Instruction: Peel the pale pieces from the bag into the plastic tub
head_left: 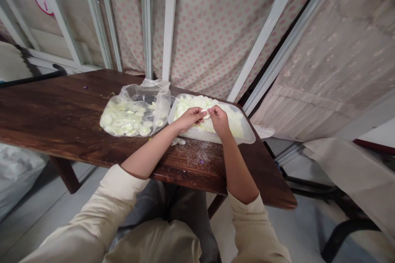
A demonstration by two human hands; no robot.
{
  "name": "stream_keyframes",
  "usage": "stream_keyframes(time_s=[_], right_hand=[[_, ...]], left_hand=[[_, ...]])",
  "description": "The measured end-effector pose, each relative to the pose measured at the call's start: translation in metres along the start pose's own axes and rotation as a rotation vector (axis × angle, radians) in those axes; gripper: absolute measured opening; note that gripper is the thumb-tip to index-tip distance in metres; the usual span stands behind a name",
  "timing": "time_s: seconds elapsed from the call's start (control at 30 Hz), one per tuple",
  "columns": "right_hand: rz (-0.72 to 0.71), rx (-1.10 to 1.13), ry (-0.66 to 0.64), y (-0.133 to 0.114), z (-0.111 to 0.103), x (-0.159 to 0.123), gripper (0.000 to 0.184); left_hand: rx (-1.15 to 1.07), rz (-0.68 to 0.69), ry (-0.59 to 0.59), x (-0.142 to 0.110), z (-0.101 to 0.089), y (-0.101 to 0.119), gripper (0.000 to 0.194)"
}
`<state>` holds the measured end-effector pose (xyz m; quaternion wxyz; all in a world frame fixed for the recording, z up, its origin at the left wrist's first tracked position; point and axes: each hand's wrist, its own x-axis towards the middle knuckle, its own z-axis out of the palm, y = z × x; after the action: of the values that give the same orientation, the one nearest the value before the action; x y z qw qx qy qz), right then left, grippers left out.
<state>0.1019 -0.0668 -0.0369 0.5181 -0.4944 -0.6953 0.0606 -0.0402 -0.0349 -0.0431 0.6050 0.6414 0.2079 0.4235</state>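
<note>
Between the fingertips of both hands is a small white round piece [205, 113], too small to make out its kind. My left hand [191, 118] pinches it from the left, and my right hand [218, 118] has thumb and fingers closed at its right side. Both hands are over a translucent plastic tub [248, 133] heaped with pale yellow-white pieces [194, 102]. To the left of the tub lies a clear plastic bag [160, 90], with its mouth loosely gathered and similar pale round pieces [129, 115] inside.
The dark wooden table [55, 107] carries white crumbs [203, 154] and a small white scrap [179, 141] near its front edge. Glass panels and a dotted curtain [210, 33] rise behind it. A large plastic bag [18, 176] stands on the floor at left.
</note>
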Motion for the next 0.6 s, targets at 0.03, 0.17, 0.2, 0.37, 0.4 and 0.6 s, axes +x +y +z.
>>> stream_keyframes(time_s=[0.03, 0.17, 0.2, 0.37, 0.4, 0.6], right_hand=[[-0.009, -0.03, -0.001, 0.0, 0.0, 0.0, 0.029], [-0.056, -0.29, 0.032, -0.001, 0.004, -0.001, 0.028], [-0.065, -0.365, 0.052, -0.001, 0.005, -0.001, 0.027], [0.015, -0.487, 0.207, 0.001, 0.005, -0.001, 0.026], [0.043, -0.469, 0.236, 0.002, 0.004, -0.001, 0.026], [0.086, -0.318, 0.26, 0.009, 0.001, -0.001, 0.026]], left_hand=[[-0.002, -0.005, 0.005, 0.0, 0.0, 0.0, 0.031], [-0.04, -0.037, 0.025, 0.003, 0.001, -0.003, 0.03], [-0.053, -0.05, 0.035, 0.004, 0.001, -0.003, 0.029], [-0.124, -0.046, 0.145, 0.006, 0.002, -0.002, 0.032], [-0.133, -0.042, 0.153, 0.006, 0.003, -0.001, 0.032], [-0.105, -0.024, 0.115, 0.006, 0.0, -0.005, 0.031]])
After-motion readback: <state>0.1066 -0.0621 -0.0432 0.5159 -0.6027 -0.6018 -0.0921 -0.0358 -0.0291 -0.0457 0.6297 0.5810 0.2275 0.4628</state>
